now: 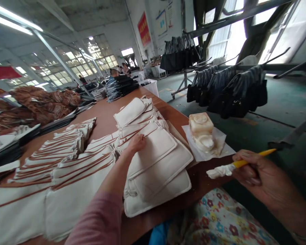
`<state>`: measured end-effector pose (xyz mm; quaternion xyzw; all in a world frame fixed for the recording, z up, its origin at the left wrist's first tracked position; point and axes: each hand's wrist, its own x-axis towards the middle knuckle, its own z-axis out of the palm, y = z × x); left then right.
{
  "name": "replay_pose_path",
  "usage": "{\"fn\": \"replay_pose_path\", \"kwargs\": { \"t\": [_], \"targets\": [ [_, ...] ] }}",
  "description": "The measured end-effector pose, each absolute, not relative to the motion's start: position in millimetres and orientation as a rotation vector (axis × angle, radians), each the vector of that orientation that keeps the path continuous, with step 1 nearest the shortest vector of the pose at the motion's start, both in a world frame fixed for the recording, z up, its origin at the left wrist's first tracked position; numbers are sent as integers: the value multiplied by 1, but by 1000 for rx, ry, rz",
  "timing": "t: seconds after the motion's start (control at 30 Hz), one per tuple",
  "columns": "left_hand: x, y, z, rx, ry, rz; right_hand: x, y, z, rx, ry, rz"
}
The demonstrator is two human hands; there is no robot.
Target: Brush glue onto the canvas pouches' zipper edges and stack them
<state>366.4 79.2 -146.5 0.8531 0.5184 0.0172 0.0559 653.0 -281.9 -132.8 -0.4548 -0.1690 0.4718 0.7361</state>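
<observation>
One brush in right grip, left grip on panels

No text can be read; writing on the red banner is blurred.

Fluorescent tubes glow beneath the grey ceiling. Multi-pane windows line the far left; dark curtains hang by bright windows at right. A red banner marks the white wall above green floor.
</observation>
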Motion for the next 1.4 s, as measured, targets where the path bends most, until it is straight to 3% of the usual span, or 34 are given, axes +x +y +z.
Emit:
{"fn": "replay_pose_path", "kwargs": {
  "t": [0.17, 0.37, 0.5, 0.73, 0.93, 1.1, 1.4],
  "targets": [
    [421, 102, -152, 2441, 1722, -28, 662, -289, -142, -1000, -331, 991],
    [432, 89, -118, 2301, 1599, 58, 671, -285, -154, -901, -365, 1026],
    [430, 55, -91, 2163, 1371, 133, 673, -274, -144, -834, -417, 975],
    [425, -40, -54, 1824, 968, 275, 671, -249, -84, -761, -595, 754],
    [423, -110, -38, 1712, 917, 306, 651, -232, -69, -882, -940, 492],
    [417, -137, -41, 1799, 865, 286, 649, -242, -71, -1066, -1029, 232],
    [407, -164, -42, 2140, 765, 322, 646, -261, -76, -1111, -1126, 203]
  ]
}}
